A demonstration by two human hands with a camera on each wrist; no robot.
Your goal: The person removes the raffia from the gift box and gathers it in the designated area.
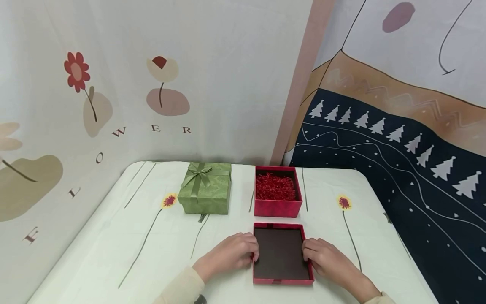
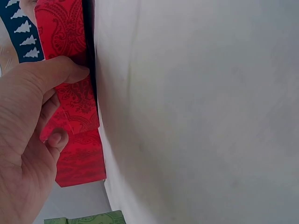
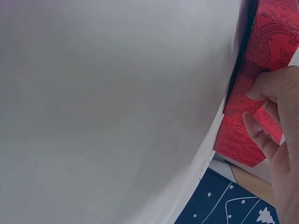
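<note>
The left hand [image 1: 238, 250] and right hand [image 1: 323, 256] pinch opposite walls of the lid [image 1: 281, 253], red, paisley-patterned outside, dark inside.

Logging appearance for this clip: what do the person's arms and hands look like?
The left hand and right hand are bare, without gloves. The left sleeve and right sleeve are pale cream. A dark object beside the left sleeve is too cropped to identify.

You have a lid [image 2: 78, 99] in smooth-looking printed paper, its dark lining [image 1: 282, 253] matt; the red box [image 1: 277, 209] matches, with crinkly paper-like shreds [image 1: 275, 188] inside. The green box [image 1: 206, 207] looks papered too, its bow [image 1: 198, 172] satiny ribbon. Your tablecloth [image 1: 110, 249] and the curtain [image 1: 235, 84] seem matt cloth.
</note>
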